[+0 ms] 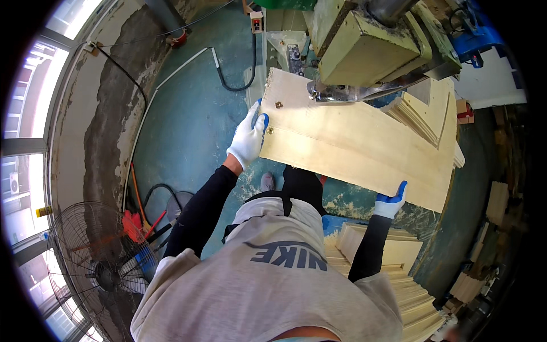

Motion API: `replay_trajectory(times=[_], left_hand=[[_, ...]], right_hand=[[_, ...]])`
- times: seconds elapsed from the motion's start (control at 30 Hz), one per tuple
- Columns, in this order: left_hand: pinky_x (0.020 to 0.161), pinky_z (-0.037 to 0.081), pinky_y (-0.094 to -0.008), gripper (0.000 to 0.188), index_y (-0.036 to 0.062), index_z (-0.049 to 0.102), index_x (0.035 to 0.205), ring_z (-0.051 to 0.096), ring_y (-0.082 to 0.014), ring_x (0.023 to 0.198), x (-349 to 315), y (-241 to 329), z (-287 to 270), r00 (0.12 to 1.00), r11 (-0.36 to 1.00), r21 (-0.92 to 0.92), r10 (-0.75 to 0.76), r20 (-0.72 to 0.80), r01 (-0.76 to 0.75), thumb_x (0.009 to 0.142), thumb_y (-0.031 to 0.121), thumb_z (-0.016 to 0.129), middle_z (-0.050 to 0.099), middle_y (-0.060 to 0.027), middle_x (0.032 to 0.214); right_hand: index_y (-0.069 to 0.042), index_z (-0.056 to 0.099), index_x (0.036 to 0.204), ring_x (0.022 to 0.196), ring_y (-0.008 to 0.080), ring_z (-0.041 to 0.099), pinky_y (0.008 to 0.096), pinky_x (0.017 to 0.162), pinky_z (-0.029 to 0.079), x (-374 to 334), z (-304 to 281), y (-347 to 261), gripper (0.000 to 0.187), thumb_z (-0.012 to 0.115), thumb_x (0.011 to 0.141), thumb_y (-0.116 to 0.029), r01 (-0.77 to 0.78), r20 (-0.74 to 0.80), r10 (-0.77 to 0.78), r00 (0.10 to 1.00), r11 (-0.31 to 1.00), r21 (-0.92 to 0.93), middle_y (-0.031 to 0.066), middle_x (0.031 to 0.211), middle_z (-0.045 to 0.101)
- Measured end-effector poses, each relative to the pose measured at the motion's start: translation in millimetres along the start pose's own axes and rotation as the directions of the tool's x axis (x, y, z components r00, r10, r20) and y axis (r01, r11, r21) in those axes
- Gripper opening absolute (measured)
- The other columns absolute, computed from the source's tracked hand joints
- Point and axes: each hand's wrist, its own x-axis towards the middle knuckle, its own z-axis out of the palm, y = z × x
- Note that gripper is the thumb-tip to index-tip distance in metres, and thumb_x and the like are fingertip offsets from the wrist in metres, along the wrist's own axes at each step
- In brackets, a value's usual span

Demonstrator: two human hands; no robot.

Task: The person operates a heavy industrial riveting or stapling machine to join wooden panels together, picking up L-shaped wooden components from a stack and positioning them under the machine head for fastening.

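Evidently holding a long pale board (353,145) at two places: left hand (248,137) closed on the left end, thumb at the edge; right hand (391,201) clamped on the near edge towards the right corner, thumb on top, fingers largely hidden beneath. Lying aslant in front of the body, with the far edge close under the metal arm (345,94) of a pale green machine (364,54); impossible to tell contact from a narrow gap.

Likeliest trouble: knocking or scraping that far edge on the metal arm, through lifting or swinging too soon. Also possible: tipping or twisting out of the grasp, from holding such a broad sheet only by its rim; cracking at the dark knots (278,105) near the left end, from bending; pushing the far stack of panels (413,117) askew with the right end; bumping the near stack (399,251) by the right hip, from stepping back carelessly.

Underfoot, a blue-green floor (188,108), worn and scattered with pale dust, perhaps slippery. To the left, a patchy, peeling wall (108,114) beside bright windows (25,199), with a large caged fan (108,276) nearer. Farther off, a black hose (236,89) looping beside the machine. To the right, stored timber (497,202) in shadow.
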Motion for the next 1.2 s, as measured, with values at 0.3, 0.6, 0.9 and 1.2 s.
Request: replay_trajectory(times=[0.3,0.6,0.9,1.2], left_hand=[[0.107,0.037,-0.0277,0.05,-0.0051,0.039,0.146,0.052,-0.0164,0.123,2.3,7.5,-2.1,0.992,0.992,-0.037,0.122,0.013,-0.122,0.105,0.021,0.049,0.059,-0.0144,0.134],[0.11,0.034,-0.0298,0.049,-0.0086,0.039,0.145,0.049,-0.0196,0.129,-44.5,12.1,-20.8,0.982,0.985,0.016,0.173,-0.082,-0.172,0.105,0.019,0.049,0.054,-0.0164,0.14],[0.107,0.038,-0.0265,0.048,-0.0077,0.042,0.144,0.051,-0.0139,0.125,-65.0,-15.2,-124.3,0.938,0.958,-0.185,0.157,-0.308,-0.221,0.104,0.017,0.051,0.055,-0.0092,0.138],[0.107,0.037,-0.0257,0.05,-0.0054,0.043,0.145,0.05,-0.0121,0.124,-38.0,-11.8,-145.7,0.961,0.991,-0.053,0.107,-0.256,-0.125,0.104,0.021,0.054,0.054,-0.0071,0.14]], right_hand=[[-0.006,0.055,0.134,0.121,0.0286,0.058,0.0473,0.103,0.048,-6.0,5.0,-22.6,0.049,0.055,0.1,-0.041,-0.036,0.049,0.032,0.998,0.995,0.097,0.0099,0.135,0.059],[-0.006,0.052,0.137,0.123,0.0276,0.058,0.0455,0.104,0.048,-15.1,0.0,-21.6,0.049,0.055,0.101,-0.039,-0.152,0.205,0.15,0.967,0.988,-0.004,0.0108,0.137,0.058],[-0.006,0.055,0.132,0.119,0.0246,0.06,0.0419,0.1,0.05,-31.6,75.1,54.4,0.043,0.054,0.102,-0.037,-0.217,0.28,0.229,0.932,0.973,-0.072,0.0089,0.13,0.062],[-0.005,0.055,0.132,0.115,0.0238,0.063,0.0411,0.095,0.055,-40.9,101.6,54.4,0.04,0.056,0.102,-0.031,-0.273,0.233,0.264,0.936,0.962,0.007,0.0089,0.126,0.064]])
